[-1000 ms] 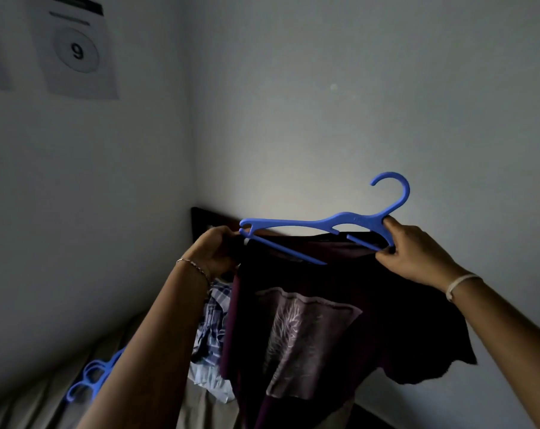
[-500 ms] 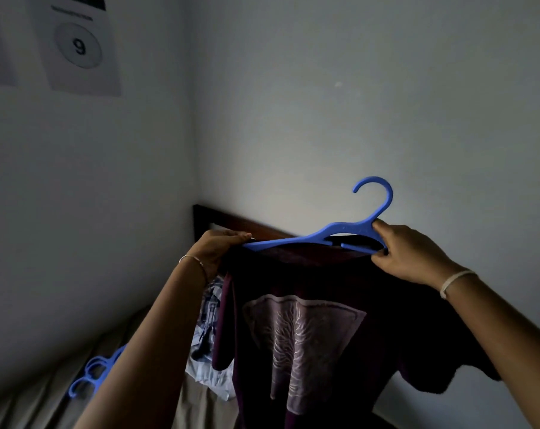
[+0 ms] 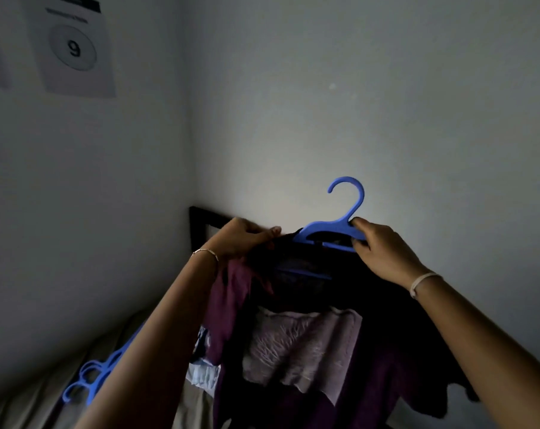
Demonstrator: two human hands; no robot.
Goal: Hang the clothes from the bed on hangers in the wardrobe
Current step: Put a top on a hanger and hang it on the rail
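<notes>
Our right hand (image 3: 383, 249) pinches the hanger (image 3: 327, 233) at its neck to steady it. Our left hand (image 3: 243, 239), seemingly gripping the shirt (image 3: 370, 366) at the collar, stretches it to fit over the arm.

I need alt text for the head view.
The right hand grips a blue hanger below its hook while the left hand pinches the shoulder of a purple T-shirt over it. Spare hangers and clothes lie on the bed.
</notes>
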